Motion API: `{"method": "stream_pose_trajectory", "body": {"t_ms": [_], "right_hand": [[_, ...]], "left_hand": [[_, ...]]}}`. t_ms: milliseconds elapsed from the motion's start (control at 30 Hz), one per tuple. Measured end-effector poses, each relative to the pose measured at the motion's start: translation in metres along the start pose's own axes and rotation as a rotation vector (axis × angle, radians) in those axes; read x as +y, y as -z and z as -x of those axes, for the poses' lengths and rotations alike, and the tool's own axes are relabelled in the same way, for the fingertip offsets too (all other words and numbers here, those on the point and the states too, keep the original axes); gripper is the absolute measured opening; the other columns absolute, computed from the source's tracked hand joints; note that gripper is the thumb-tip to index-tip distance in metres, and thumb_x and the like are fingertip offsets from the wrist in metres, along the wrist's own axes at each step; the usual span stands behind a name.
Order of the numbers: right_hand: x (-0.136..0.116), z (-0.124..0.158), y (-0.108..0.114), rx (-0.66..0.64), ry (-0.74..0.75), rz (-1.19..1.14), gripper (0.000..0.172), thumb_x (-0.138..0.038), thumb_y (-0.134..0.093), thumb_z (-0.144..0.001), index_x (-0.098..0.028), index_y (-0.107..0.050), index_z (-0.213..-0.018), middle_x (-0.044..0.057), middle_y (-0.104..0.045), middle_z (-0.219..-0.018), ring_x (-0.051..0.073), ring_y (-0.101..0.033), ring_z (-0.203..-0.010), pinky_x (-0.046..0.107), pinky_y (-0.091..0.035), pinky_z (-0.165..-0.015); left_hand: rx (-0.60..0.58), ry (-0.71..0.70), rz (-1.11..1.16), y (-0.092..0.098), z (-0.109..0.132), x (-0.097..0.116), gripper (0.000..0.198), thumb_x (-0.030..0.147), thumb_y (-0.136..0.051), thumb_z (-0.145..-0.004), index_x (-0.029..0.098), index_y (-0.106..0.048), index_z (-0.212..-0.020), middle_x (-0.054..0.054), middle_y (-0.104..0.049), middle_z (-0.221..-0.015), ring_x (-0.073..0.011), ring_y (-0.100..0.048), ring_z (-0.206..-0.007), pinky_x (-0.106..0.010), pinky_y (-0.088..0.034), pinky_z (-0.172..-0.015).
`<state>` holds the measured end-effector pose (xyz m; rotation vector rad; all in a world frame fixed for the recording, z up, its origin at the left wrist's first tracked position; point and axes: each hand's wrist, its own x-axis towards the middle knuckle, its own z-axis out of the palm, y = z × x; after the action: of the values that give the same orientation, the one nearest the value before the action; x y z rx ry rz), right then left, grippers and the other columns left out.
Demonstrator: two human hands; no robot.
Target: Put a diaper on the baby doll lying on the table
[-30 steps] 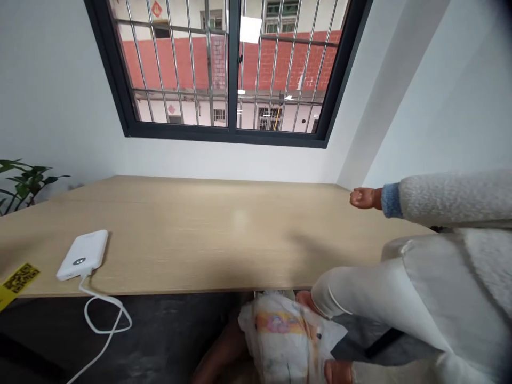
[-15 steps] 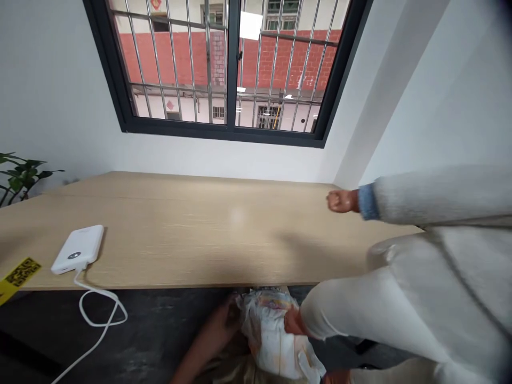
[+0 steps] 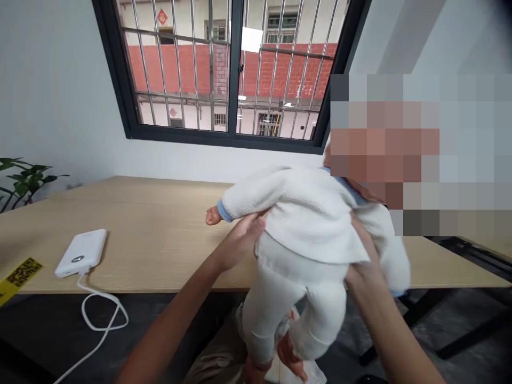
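A baby doll point(image 3: 310, 224) in a white fleece top with blue cuffs and white trousers is upright before me, its head blurred out at the upper right. My left hand point(image 3: 243, 240) grips its waist from the left side, thumb over the top's hem. On the other side my right hand point(image 3: 363, 261) is closed around the waist, its fingers partly hidden by the fabric. The doll's bare feet hang over my lap, where a white pack in clear plastic point(image 3: 316, 372) lies mostly covered by its legs.
The wooden table point(image 3: 160, 213) stretches in front, beneath a barred window point(image 3: 228, 136). At its left lie a white power bank point(image 3: 82, 253) with a looped cable point(image 3: 104, 326) hanging past the edge and a yellow QR label point(image 3: 20, 278). A plant point(image 3: 28, 178) is at far left.
The doll has swung from sideways at the right to upright in the middle. My left hand has risen from beside the plastic pack to the doll's waist, and my right hand has come into view.
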<state>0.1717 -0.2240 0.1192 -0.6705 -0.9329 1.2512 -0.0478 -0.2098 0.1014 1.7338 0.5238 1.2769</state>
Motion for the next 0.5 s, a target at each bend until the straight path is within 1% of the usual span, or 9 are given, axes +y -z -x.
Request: {"method": "stream_pose_trajectory", "body": {"t_ms": [67,133,200,267,333,400,467,500], "right_hand": [[0.007,-0.018,-0.008,-0.076,-0.057,-0.005,0.027,-0.051,-0.068,-0.075,-0.033,-0.067,-0.096,-0.002,-0.069,-0.074,0.02,-0.069,-0.083,0.034,-0.057,-0.076],[0.014,-0.034,-0.016,-0.137,-0.088,-0.007,0.028,-0.052,-0.068,-0.074,-0.031,-0.067,-0.094,-0.003,-0.068,-0.071,0.019,-0.068,-0.083,0.032,-0.057,-0.074],[0.019,-0.047,-0.023,-0.182,-0.084,-0.002,0.025,-0.05,-0.067,-0.075,-0.029,-0.067,-0.089,-0.003,-0.067,-0.068,0.017,-0.068,-0.082,0.029,-0.057,-0.073],[0.019,-0.058,-0.03,-0.224,-0.054,0.035,0.023,-0.048,-0.062,-0.08,-0.025,-0.065,-0.08,-0.004,-0.065,-0.064,0.012,-0.067,-0.078,0.025,-0.055,-0.073],[0.017,-0.068,-0.038,-0.275,-0.034,0.087,0.033,-0.047,-0.051,-0.087,-0.021,-0.061,-0.069,-0.006,-0.062,-0.059,0.006,-0.065,-0.073,0.02,-0.051,-0.074],[0.015,-0.08,-0.044,-0.328,-0.046,0.131,0.044,-0.047,-0.042,-0.09,-0.019,-0.055,-0.059,-0.007,-0.058,-0.054,0.002,-0.063,-0.068,0.016,-0.047,-0.073],[0.017,-0.09,-0.048,-0.35,-0.074,0.16,0.048,-0.046,-0.037,-0.09,-0.018,-0.048,-0.053,-0.008,-0.055,-0.05,-0.001,-0.062,-0.066,0.013,-0.045,-0.073],[0.02,-0.094,-0.049,-0.338,-0.099,0.176,0.049,-0.046,-0.036,-0.089,-0.019,-0.046,-0.051,-0.008,-0.054,-0.049,-0.001,-0.061,-0.066,0.012,-0.044,-0.073]], "left_hand": [[0.037,-0.012,0.032,0.005,-0.015,-0.001,0.07,0.069,-0.049,-0.086,0.017,-0.058,-0.132,-0.01,-0.06,-0.136,-0.0325,-0.045,-0.135,-0.041,-0.036,-0.113],[0.067,-0.004,0.051,0.011,-0.027,-0.003,0.07,0.07,-0.054,-0.082,0.016,-0.061,-0.127,-0.011,-0.066,-0.127,-0.0338,-0.051,-0.13,-0.041,-0.042,-0.108],[0.09,0.013,0.055,0.018,-0.037,-0.006,0.067,0.067,-0.061,-0.079,0.016,-0.063,-0.122,-0.011,-0.068,-0.122,-0.0337,-0.055,-0.125,-0.04,-0.047,-0.103],[0.124,0.024,0.041,0.026,-0.046,-0.011,0.063,0.061,-0.069,-0.076,0.015,-0.064,-0.118,-0.011,-0.068,-0.121,-0.0334,-0.059,-0.12,-0.039,-0.051,-0.098],[0.163,0.03,0.01,0.034,-0.055,-0.019,0.063,0.055,-0.075,-0.072,0.013,-0.062,-0.117,-0.011,-0.069,-0.12,-0.0336,-0.061,-0.117,-0.039,-0.052,-0.095],[0.199,0.027,-0.012,0.042,-0.065,-0.029,0.066,0.052,-0.077,-0.071,0.01,-0.06,-0.118,-0.013,-0.068,-0.121,-0.0331,-0.061,-0.115,-0.038,-0.052,-0.095],[0.222,0.011,-0.011,0.05,-0.075,-0.042,0.066,0.05,-0.077,-0.071,0.01,-0.059,-0.119,-0.013,-0.068,-0.121,-0.032,-0.062,-0.114,-0.038,-0.052,-0.094],[0.231,0.0,-0.006,0.054,-0.081,-0.051,0.065,0.05,-0.077,-0.071,0.011,-0.058,-0.12,-0.013,-0.068,-0.121,-0.0314,-0.063,-0.113,-0.038,-0.052,-0.094]]}}
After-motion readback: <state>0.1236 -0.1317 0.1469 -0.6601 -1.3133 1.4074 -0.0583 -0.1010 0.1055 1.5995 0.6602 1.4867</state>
